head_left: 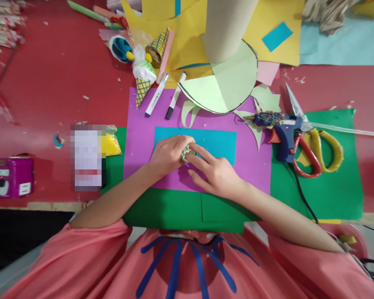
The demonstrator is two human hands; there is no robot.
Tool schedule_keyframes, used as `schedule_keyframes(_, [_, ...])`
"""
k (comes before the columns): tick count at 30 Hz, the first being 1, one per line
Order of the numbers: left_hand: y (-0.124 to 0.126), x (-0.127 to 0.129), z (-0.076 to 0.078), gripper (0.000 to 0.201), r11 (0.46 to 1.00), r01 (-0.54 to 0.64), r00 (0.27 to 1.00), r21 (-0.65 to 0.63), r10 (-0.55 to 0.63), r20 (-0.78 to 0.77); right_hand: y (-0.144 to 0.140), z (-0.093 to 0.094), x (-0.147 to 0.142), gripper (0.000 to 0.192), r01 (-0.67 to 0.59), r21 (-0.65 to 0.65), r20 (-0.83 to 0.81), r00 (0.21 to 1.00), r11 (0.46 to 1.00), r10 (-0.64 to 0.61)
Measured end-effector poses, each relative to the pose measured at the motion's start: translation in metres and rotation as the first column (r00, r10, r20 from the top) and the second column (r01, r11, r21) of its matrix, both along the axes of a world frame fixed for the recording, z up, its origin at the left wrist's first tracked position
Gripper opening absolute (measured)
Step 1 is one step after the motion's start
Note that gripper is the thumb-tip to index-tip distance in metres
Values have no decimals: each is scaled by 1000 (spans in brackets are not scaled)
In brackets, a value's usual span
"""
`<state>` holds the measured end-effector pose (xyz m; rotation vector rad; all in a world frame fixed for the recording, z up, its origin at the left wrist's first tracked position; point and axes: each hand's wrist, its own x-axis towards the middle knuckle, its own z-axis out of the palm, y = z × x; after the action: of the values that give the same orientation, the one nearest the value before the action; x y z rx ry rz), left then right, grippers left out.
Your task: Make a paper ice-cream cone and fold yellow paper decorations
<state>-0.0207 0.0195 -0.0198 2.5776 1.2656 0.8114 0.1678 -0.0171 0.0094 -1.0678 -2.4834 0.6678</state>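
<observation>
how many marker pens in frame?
2. Both lie on the purple sheet's top edge, side by side: the blue-capped marker on the left, the black-capped marker right of it. More could be hidden under the paper pile.

Your left hand [168, 154] and right hand [216, 174] meet over the teal strip [218, 143] on the purple sheet [252, 166]. Between your fingers [202, 155] sits a small patterned piece [187, 151], possibly a paper cone, mostly hidden by the left hand's curled grip; your right fingertips touch it. Beyond your fingers lie two markers [165, 99] and a pale green paper circle [227, 85]. To the right of your fingers, well apart, a blue glue gun [282, 135] rests on the green sheet [336, 191] beside scissors [314, 149] on the red worktop [50, 83].
</observation>
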Motion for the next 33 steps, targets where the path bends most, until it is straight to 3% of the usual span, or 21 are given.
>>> schedule_keyframes(9, [3, 0, 3, 23, 1000, -23, 997, 2, 22, 75, -4, -2, -3, 42, 74, 7, 13, 997, 997, -74])
schedule_keyframes(23, [2, 0, 0, 17, 995, -62, 997, -80, 65, 40, 1, -1, 4, 47, -11, -113, -101, 995, 994, -1])
schedule_keyframes(33, [2, 0, 3, 17, 987, -15, 999, -160, 22, 39, 4, -3, 2, 46, -10, -48, 39, 999, 999, 12])
